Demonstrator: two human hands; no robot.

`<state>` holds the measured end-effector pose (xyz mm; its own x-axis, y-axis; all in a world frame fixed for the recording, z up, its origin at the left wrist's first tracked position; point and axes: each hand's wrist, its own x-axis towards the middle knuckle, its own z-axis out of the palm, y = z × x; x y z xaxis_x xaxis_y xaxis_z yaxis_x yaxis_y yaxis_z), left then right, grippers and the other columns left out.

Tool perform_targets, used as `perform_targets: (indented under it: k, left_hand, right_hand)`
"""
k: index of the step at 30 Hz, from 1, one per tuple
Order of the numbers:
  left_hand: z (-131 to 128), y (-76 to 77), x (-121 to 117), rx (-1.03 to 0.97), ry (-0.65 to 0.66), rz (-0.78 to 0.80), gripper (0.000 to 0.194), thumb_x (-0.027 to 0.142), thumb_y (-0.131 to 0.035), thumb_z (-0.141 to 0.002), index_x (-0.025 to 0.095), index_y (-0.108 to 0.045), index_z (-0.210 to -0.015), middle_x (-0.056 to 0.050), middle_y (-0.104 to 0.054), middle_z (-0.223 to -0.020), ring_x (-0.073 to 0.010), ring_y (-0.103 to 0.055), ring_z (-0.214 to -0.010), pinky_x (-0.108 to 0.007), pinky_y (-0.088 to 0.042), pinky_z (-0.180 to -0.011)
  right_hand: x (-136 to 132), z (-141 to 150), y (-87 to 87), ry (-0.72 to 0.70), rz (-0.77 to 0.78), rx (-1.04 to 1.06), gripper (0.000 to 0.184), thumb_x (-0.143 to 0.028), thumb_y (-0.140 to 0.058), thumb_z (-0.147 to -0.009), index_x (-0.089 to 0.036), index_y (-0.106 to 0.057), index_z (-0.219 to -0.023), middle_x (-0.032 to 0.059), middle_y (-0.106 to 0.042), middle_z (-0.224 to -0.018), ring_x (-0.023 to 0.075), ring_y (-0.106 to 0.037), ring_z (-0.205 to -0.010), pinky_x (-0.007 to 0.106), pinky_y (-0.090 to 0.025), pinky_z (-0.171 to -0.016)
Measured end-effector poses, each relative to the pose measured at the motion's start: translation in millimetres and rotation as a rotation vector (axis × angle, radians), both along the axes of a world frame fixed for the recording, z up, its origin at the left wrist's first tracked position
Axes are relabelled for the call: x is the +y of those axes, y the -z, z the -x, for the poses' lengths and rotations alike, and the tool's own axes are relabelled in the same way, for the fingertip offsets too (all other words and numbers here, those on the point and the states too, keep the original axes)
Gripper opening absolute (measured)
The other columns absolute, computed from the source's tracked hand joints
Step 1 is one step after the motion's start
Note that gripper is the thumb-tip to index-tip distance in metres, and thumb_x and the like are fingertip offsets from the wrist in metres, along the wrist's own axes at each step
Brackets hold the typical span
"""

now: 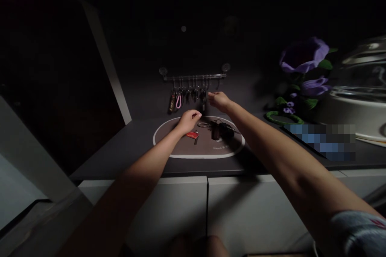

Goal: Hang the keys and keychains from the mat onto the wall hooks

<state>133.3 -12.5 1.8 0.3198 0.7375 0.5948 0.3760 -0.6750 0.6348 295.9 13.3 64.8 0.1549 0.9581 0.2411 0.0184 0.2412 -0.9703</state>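
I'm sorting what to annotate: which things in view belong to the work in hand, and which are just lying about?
Work in hand, apparently:
hook rail
hanging keys
oval mat
red item on it
dark bundle on it

Just lying about:
purple flowers
clear-domed container

a grey-blue sleeve point(357, 235) wrapped the right arm point(280, 164), a reddish-pink mark point(378, 223) flashed on it, and both forearms point(144, 164) were bare!

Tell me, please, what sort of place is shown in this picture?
Probably a home entryway, though the dim picture cannot confirm it: keys hang from a hooked rail, an oval mat lies on the dark countertop, and purple flowers stand to the right.
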Motion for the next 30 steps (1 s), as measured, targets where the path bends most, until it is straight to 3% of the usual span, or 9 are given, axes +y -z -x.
perform_targets:
  k: [5,11,16,20,25,30]
  left_hand:
    - [-8.4,-13.1,-9.5,0.183,0.081,0.044,0.01,0.016,-0.057,-0.073,0.014,-0.066,-0.077,-0.003,-0.065,-0.074,-0.0134,-0.055,-0.067,-0.025,-0.041,-0.065]
    - [-24.9,-13.4,-9.2,0.32,0.081,0.055,0.012,0.014,-0.058,-0.07,0.016,-0.067,-0.078,-0.003,-0.065,-0.071,-0.0147,-0.056,-0.066,-0.027,-0.043,-0.066]
    - [-43.3,-6.3,0.2,0.342,0.018,0.018,0.015,0.012,-0.057,-0.072,0.016,-0.068,-0.081,-0.006,-0.067,-0.08,-0.0179,-0.059,-0.076,-0.029,-0.044,-0.073]
    - [-52.9,-2.5,7.0,0.436,-0.031,-0.048,0.025,0.015,-0.051,-0.077,0.017,-0.066,-0.097,-0.007,-0.065,-0.098,-0.0186,-0.057,-0.092,-0.029,-0.043,-0.084]
    - [-57.7,6.5,9.9,0.534,-0.022,-0.098,0.033,0.021,-0.045,-0.083,0.017,-0.06,-0.112,-0.009,-0.061,-0.11,-0.0183,-0.053,-0.102,-0.029,-0.038,-0.093]
    - [-59.3,11.8,7.0,0.559,-0.01,-0.113,0.032,0.022,-0.044,-0.083,0.025,-0.061,-0.11,-0.006,-0.06,-0.109,-0.0207,-0.049,-0.104,-0.034,-0.035,-0.092]
  right_hand:
    - [-34.6,-10.3,4.3,0.062,0.034,0.023,0.004,-0.016,-0.054,-0.08,-0.014,-0.052,-0.077,0.0016,-0.058,-0.064,0.006,-0.051,-0.049,0.019,-0.043,-0.052]
    - [-64.8,-19.2,26.3,0.15,-0.018,-0.132,0.004,-0.01,-0.052,-0.076,-0.013,-0.055,-0.074,0.0013,-0.059,-0.056,0.0068,-0.049,-0.046,0.018,-0.037,-0.046]
    - [-70.8,-33.0,47.2,0.303,-0.049,-0.397,0.01,-0.015,-0.052,-0.075,-0.012,-0.06,-0.081,0.0024,-0.064,-0.062,0.0071,-0.049,-0.046,0.019,-0.04,-0.051]
    - [-75.2,-40.3,51.2,0.404,0.006,-0.599,0.019,-0.018,-0.05,-0.076,-0.012,-0.063,-0.089,0.0054,-0.068,-0.071,0.009,-0.056,-0.058,0.021,-0.042,-0.063]
    - [-78.4,-41.8,50.1,0.446,0.091,-0.663,0.023,-0.02,-0.048,-0.077,-0.011,-0.065,-0.09,0.0081,-0.069,-0.074,0.0124,-0.06,-0.069,0.021,-0.042,-0.067]
    - [-77.9,-41.1,51.7,0.473,0.114,-0.727,0.024,-0.019,-0.048,-0.076,-0.011,-0.067,-0.088,0.0103,-0.069,-0.08,0.016,-0.062,-0.078,0.023,-0.042,-0.069]
